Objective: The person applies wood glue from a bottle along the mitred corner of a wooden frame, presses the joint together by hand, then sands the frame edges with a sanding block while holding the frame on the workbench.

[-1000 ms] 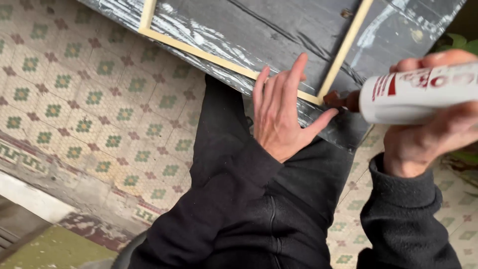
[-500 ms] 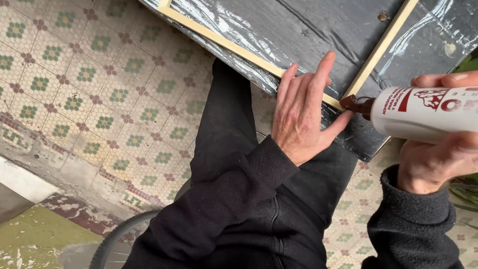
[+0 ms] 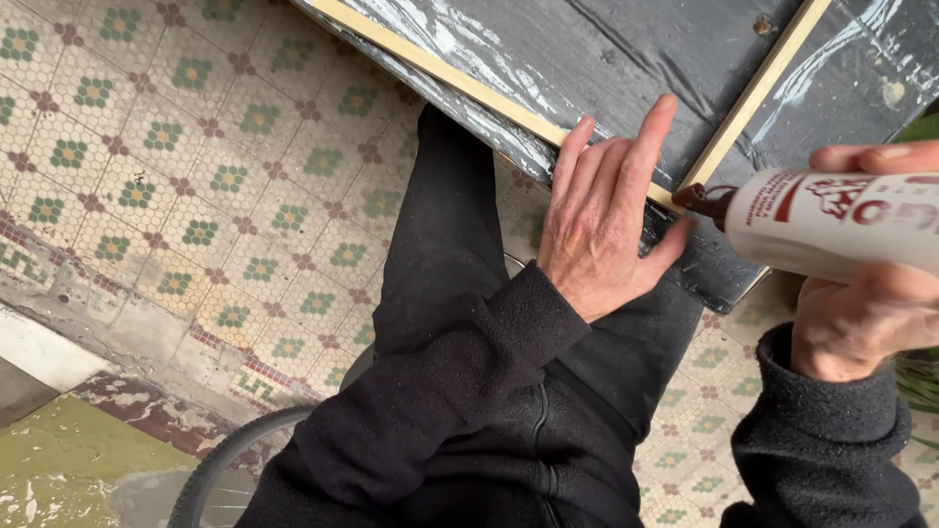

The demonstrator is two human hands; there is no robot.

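Note:
A dark painted wooden board point(image 3: 636, 49) lies across my lap, with thin pale wood strips point(image 3: 460, 83) laid on it to form a corner. My left hand point(image 3: 606, 215) rests flat with fingers spread on the board's near edge, pressing beside the strip corner. My right hand point(image 3: 871, 313) grips a white glue bottle point(image 3: 841, 220) with a brown nozzle. The nozzle tip touches the spot where the two strips meet, just right of my left thumb.
The floor is patterned tile point(image 3: 196, 176) in green, red and cream, with a worn border and a green painted patch point(image 3: 68, 460) at lower left. A dark curved rim point(image 3: 235, 455) shows under my legs. I wear black trousers and black sleeves.
The view has shifted a little, so the board and both hands sit higher and further right in the picture. The glue nozzle has closed in on the strip corner beside my left thumb.

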